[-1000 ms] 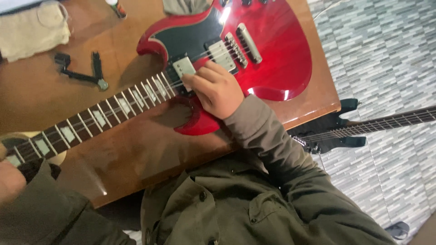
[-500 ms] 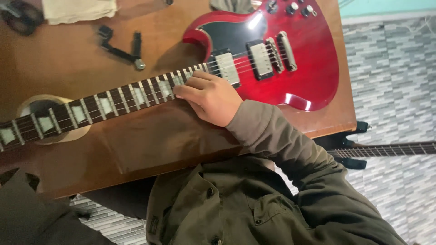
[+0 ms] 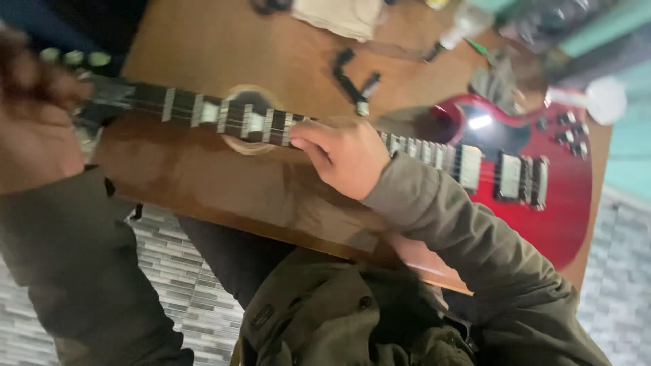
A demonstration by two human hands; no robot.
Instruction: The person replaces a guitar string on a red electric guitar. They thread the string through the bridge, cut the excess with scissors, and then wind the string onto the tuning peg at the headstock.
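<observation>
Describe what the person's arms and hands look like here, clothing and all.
Both arms wear long, loose olive-green jacket sleeves reaching the wrists. The right hand is bare, with no glove, ring or watch showing. The left hand is also bare but heavily blurred, so finer detail cannot be told. The jacket front has dark round buttons.

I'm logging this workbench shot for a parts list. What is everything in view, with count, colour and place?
Solid-body electric guitar: one, glossy red, lying flat across the table, body at right.
Guitar neck: one, dark with pale inlays, running left.
Wooden table: one, brown, under everything.
Angled winder tool: one, black, above the neck.
Folded cloth: one, cream, top edge.
Tiled floor: grey, below the table.
Left hand: blurred, at the headstock end.
Right hand: fingers on the neck mid-way.
</observation>
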